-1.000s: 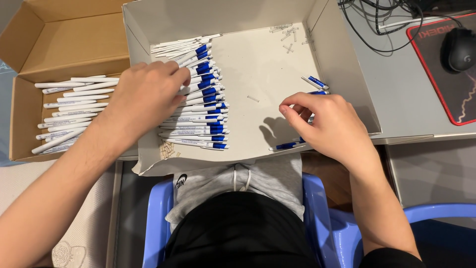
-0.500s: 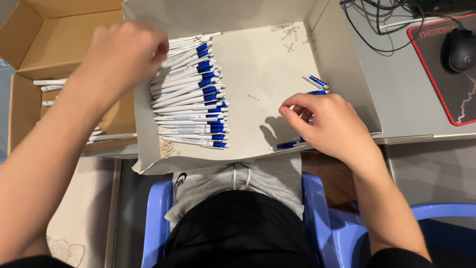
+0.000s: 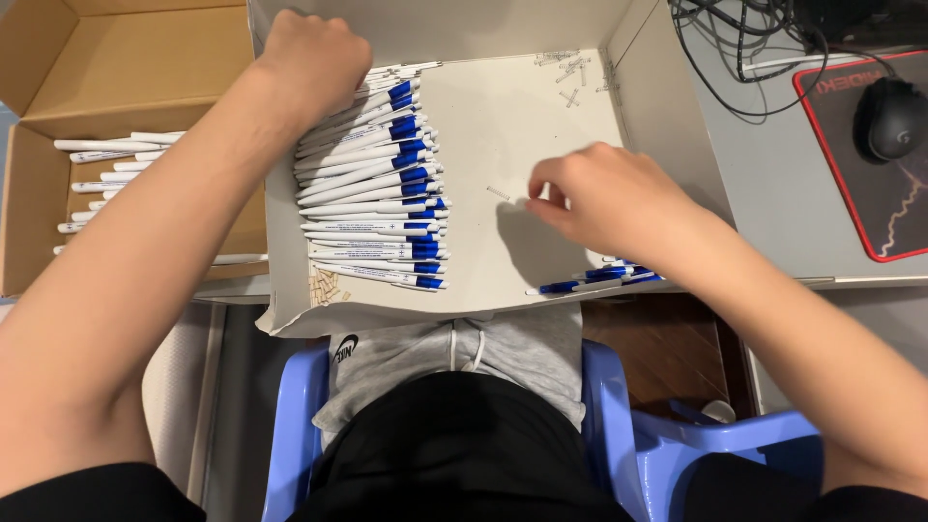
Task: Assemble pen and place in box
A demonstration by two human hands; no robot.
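A stack of white pens with blue clips [image 3: 372, 208] lies in a shallow white box [image 3: 503, 261]. My left hand [image 3: 311, 60] is curled into a fist at the stack's far left end, closed over the ends of the topmost pens, which fan out from under it. My right hand [image 3: 604, 201] hovers over the bare box floor with thumb and forefinger pinched together; I see nothing between them. A tiny white part [image 3: 498, 193] lies just left of its fingertips. A few more blue-and-white pens [image 3: 594, 278] lie under my right wrist at the box's near edge.
A brown cardboard box [image 3: 116, 68] at the left holds several white pen barrels [image 3: 101, 155]. Small loose parts [image 3: 570, 72] lie at the white box's far corner. A black mouse [image 3: 891, 118] on a red-edged pad and cables sit at the right. I sit on a blue chair [image 3: 619, 435].
My left hand swung from the pen stack out over the brown box, then back to the stack's far end. My right hand moved left, uncovering the pens at the box's near edge.
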